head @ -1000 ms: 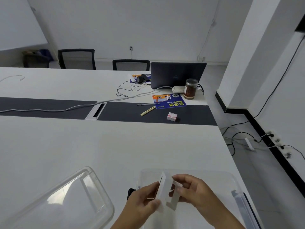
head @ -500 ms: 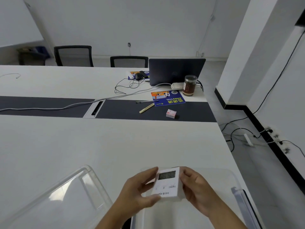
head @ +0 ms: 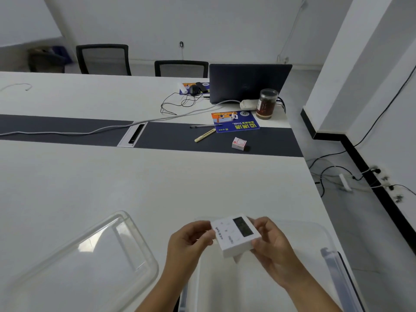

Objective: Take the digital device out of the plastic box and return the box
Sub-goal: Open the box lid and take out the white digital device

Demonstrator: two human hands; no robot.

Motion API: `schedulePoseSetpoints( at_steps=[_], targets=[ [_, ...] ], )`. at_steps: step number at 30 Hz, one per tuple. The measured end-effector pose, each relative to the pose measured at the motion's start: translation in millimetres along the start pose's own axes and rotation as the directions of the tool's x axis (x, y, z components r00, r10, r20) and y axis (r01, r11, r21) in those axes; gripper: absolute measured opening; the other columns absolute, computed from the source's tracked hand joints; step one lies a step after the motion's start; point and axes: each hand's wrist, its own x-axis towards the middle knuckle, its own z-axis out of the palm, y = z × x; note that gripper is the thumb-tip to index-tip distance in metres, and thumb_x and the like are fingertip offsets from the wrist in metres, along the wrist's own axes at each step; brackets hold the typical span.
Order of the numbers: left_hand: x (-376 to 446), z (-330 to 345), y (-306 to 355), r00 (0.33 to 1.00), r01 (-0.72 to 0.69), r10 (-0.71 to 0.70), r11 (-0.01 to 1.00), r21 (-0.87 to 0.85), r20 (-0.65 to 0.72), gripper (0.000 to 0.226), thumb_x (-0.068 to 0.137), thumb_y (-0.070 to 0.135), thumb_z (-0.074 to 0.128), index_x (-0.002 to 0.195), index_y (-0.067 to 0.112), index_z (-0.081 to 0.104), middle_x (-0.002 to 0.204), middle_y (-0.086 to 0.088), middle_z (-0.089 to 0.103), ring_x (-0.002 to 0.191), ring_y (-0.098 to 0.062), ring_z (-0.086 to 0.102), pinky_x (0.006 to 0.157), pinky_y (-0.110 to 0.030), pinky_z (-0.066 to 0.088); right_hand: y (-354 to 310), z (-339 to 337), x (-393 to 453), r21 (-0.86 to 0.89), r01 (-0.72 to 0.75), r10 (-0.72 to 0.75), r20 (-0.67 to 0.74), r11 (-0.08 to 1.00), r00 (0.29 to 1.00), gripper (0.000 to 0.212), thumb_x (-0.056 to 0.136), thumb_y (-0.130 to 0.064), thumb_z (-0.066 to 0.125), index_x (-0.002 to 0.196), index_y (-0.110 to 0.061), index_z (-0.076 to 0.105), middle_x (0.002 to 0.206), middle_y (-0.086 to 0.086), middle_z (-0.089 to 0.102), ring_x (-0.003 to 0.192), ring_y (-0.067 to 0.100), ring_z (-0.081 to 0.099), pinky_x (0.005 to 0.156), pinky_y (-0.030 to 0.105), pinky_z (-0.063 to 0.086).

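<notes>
A small white digital device (head: 234, 235) with a dark screen is held between both hands above the open clear plastic box (head: 315, 235) at the table's near right. My left hand (head: 188, 243) pinches its left edge. My right hand (head: 271, 246) grips its right side, fingers curled round it. The device is tilted, screen facing up and away. The box's clear lid (head: 85, 262) lies flat on the white table (head: 135, 188) to the left of my hands.
Across the dark centre strip lie a small red-and-white box (head: 239, 144), a yellowish pen (head: 204, 135), a blue pad (head: 235, 121), a brown jar (head: 266, 104) and a dark laptop (head: 248, 83). Cables run over the far table. The table edge drops off at right.
The device went from edge-on to screen-up, then rotated so its screen points to the right. Both hands kept hold of it and rose slightly.
</notes>
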Motion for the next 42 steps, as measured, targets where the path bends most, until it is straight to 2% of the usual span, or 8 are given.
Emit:
schedulePoseSetpoints(
  at_steps=[6, 9, 13, 16, 22, 35, 39, 42],
  targets=[
    [20.5, 3.2, -2.4, 0.987, -0.102, 0.129, 0.966, 0.239, -0.098, 0.026, 0.076, 0.014, 0.067, 0.086, 0.037, 0.06, 0.093, 0.023, 0.06, 0.087, 0.001, 0.06, 0.071, -0.005, 0.046, -34.9, -2.2, 31.2, -0.433, 0.184, -0.234, -0.066, 0.882, 0.97, 0.047, 0.066, 0.011, 0.064, 0.095, -0.024, 0.055, 0.105, -0.006, 0.058, 0.083, 0.005, 0.068, 0.061, 0.016, 0.055],
    [36.9, 1.4, -10.1, 0.994, -0.063, 0.095, 0.912, 0.406, -0.059, 0.025, 0.08, 0.02, 0.063, 0.105, 0.025, 0.061, 0.102, 0.018, 0.057, 0.096, -0.008, 0.053, 0.088, -0.022, 0.041, -58.1, -10.3, 61.0, -0.655, 0.138, -0.252, -0.082, 0.743, 0.964, 0.049, 0.071, 0.007, 0.067, 0.102, -0.028, 0.052, 0.112, -0.008, 0.056, 0.096, 0.014, 0.061, 0.062, 0.012, 0.054],
    [56.4, 4.6, -21.4, 0.995, -0.032, -0.016, 0.878, 0.478, 0.096, 0.025, 0.089, 0.019, 0.051, 0.109, 0.012, 0.063, 0.109, 0.0, 0.064, 0.097, -0.007, 0.054, 0.082, -0.014, 0.036, -70.0, -23.5, 120.3, -0.835, -0.028, -0.222, -0.178, 0.549, 0.959, 0.062, 0.074, -0.001, 0.068, 0.128, -0.009, 0.04, 0.135, 0.011, 0.045, 0.11, 0.024, 0.052, 0.084, 0.029, 0.049],
    [64.1, 3.6, -27.7, 0.992, -0.023, -0.036, 0.892, 0.451, 0.121, 0.02, 0.088, 0.019, 0.052, 0.101, 0.013, 0.066, 0.1, 0.003, 0.065, 0.089, -0.007, 0.054, 0.066, -0.002, 0.037, -63.0, -33.6, 162.9, -0.877, -0.11, -0.179, -0.216, 0.468, 0.96, 0.063, 0.075, -0.003, 0.067, 0.13, -0.008, 0.038, 0.139, 0.012, 0.041, 0.114, 0.028, 0.052, 0.085, 0.031, 0.044],
    [71.8, -0.1, -28.5, 0.984, 0.057, -0.106, 0.948, 0.312, 0.142, 0.027, 0.085, 0.017, 0.056, 0.071, 0.039, 0.06, 0.08, 0.023, 0.062, 0.075, 0.013, 0.056, 0.064, 0.005, 0.037, -37.9, -45.0, 227.7, -0.933, -0.128, -0.141, -0.184, 0.336, 0.973, 0.067, 0.075, -0.005, 0.067, 0.133, -0.007, 0.034, 0.144, 0.011, 0.032, 0.12, 0.028, 0.048, 0.091, 0.028, 0.041],
    [79.6, 1.1, -26.1, 0.981, 0.106, -0.147, 0.953, 0.284, 0.127, 0.026, 0.084, 0.018, 0.057, 0.069, 0.04, 0.06, 0.076, 0.021, 0.062, 0.071, 0.018, 0.054, 0.052, 0.0, 0.039, -24.9, -60.7, 285.2, -0.959, -0.122, -0.142, -0.162, 0.256, 0.977, 0.065, 0.081, -0.01, 0.059, 0.138, -0.007, 0.026, 0.149, 0.01, 0.026, 0.13, 0.026, 0.038, 0.102, 0.028, 0.033],
    [80.7, 2.0, -24.7, 0.982, 0.102, -0.142, 0.955, 0.279, 0.126, 0.025, 0.084, 0.018, 0.057, 0.07, 0.037, 0.061, 0.075, 0.021, 0.062, 0.067, 0.017, 0.054, 0.045, -0.001, 0.038, -27.9, -58.0, 285.2, -0.976, -0.105, -0.116, -0.128, 0.189, 0.985, 0.066, 0.083, -0.013, 0.058, 0.139, -0.007, 0.025, 0.15, 0.01, 0.024, 0.134, 0.025, 0.032, 0.112, 0.039, 0.031],
    [81.2, 1.4, -24.3, 0.983, 0.092, -0.13, 0.959, 0.268, 0.128, 0.025, 0.084, 0.018, 0.057, 0.07, 0.038, 0.061, 0.077, 0.021, 0.062, 0.07, 0.017, 0.054, 0.048, -0.001, 0.038, -32.3, -54.6, 279.9, -0.988, -0.099, -0.139, -0.115, 0.122, 0.984, 0.067, 0.083, -0.017, 0.058, 0.139, -0.007, 0.024, 0.151, 0.009, 0.021, 0.137, 0.023, 0.025, 0.113, 0.035, 0.026]
  ],
)
